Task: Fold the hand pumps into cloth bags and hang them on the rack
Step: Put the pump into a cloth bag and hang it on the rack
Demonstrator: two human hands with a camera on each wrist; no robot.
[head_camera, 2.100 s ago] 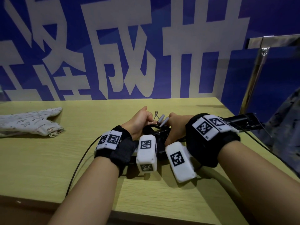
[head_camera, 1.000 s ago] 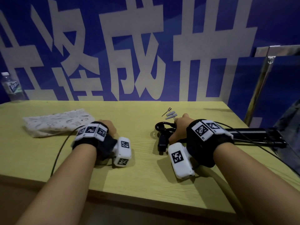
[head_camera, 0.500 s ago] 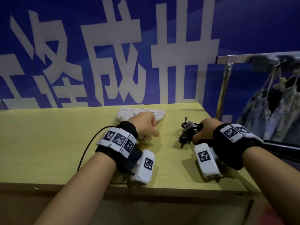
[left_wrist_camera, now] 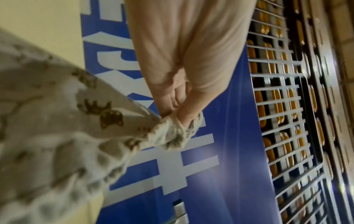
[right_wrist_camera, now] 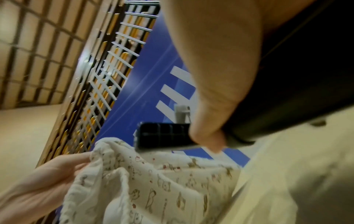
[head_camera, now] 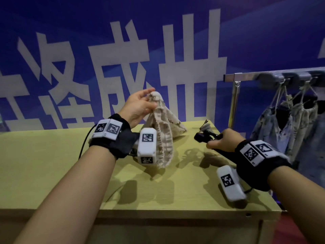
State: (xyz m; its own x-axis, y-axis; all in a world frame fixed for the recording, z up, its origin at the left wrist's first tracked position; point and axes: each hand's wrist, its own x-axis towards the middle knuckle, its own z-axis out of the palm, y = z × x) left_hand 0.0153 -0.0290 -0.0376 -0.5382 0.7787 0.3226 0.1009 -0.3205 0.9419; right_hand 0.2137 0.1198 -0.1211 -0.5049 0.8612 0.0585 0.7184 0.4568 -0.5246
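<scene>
Bag up, pump in hand

Left hand (head_camera: 139, 106) pinches the printed cloth bag (head_camera: 162, 131) by its rim mid-frame above the tabletop (head_camera: 52, 173); right hand (head_camera: 223, 140) grips the black hand pump (head_camera: 204, 136), right of center.

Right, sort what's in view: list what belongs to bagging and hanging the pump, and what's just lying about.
Part of the job:
- cloth bag, pinched at its top by the left hand
- hand pump, gripped by the right hand
- rack, with bags already hanging

Just there:
- small nozzle pieces on the table
- blue banner behind
</scene>
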